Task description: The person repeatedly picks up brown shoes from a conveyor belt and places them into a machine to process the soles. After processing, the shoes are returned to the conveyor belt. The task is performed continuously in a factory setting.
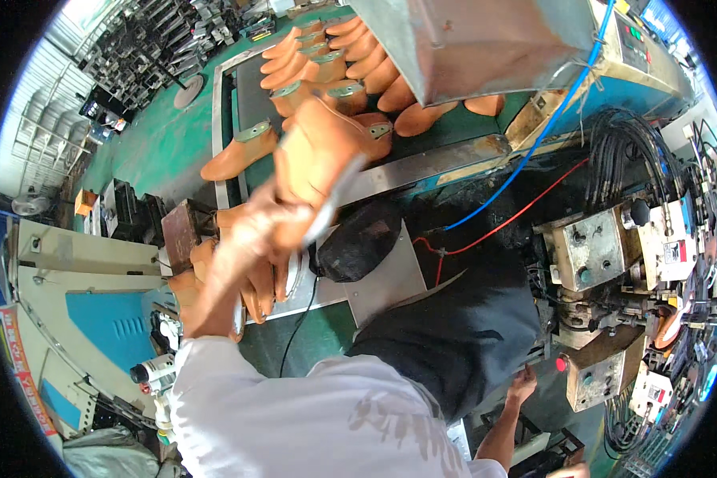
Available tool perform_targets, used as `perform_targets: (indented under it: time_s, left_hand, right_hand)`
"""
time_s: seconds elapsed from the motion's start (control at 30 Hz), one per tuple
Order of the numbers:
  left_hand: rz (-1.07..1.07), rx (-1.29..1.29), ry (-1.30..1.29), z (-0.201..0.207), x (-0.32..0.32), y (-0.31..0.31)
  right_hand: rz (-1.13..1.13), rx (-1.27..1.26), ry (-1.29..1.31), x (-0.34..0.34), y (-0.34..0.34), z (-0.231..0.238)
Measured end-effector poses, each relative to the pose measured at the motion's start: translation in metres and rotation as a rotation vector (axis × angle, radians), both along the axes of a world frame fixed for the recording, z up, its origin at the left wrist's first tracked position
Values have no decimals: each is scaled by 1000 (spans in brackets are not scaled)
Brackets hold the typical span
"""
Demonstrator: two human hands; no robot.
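Note:
My left hand, smeared by motion, is closed around an orange-tan shoe last. The last is raised and tilted, with a pale grey sole edge on its right side. Behind it, several more orange lasts lie on a metal-framed table, some with metal plates on top. Below my left forearm, other tan lasts stand close together on a rack. Low on the right, my right hand hangs beside the dark trousers, small and partly hidden; its fingers are unclear.
A dark rounded pad sits beside the rack. A metal hood overhangs the table. A blue hose and a red hose cross on the right. Machine control boxes stand there. Part of another person's hand shows at the bottom.

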State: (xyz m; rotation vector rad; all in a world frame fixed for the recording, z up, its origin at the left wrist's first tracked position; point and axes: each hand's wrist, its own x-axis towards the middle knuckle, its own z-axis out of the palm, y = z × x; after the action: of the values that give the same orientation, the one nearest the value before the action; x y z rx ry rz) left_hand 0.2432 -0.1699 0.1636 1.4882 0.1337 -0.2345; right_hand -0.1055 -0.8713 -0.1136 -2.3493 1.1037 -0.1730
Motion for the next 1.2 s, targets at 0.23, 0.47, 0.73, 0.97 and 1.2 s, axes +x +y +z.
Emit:
perform_targets:
  time_s: [0.23, 0.47, 0.73, 0.97, 1.2]
  left_hand:
    - [316, 645, -138, -22, 118, 188]
    - [244, 1397, 17, -80, 224, 279]
    - [174, 1582, 25, -129, 257, 294]
    - [10, 1268, -38, -242, 269, 346]
    - [0, 1094, -35, -207, 281, 347]
  right_hand:
    - [-125, 132, -161, -28, -39, 3]
    - [-102, -30, -141, -56, -45, 42]
    - [-192, -49, 132, -83, 5, 91]
    - [121, -364, 250, -77, -6, 134]
    - [245, -302, 140, 2, -5, 133]
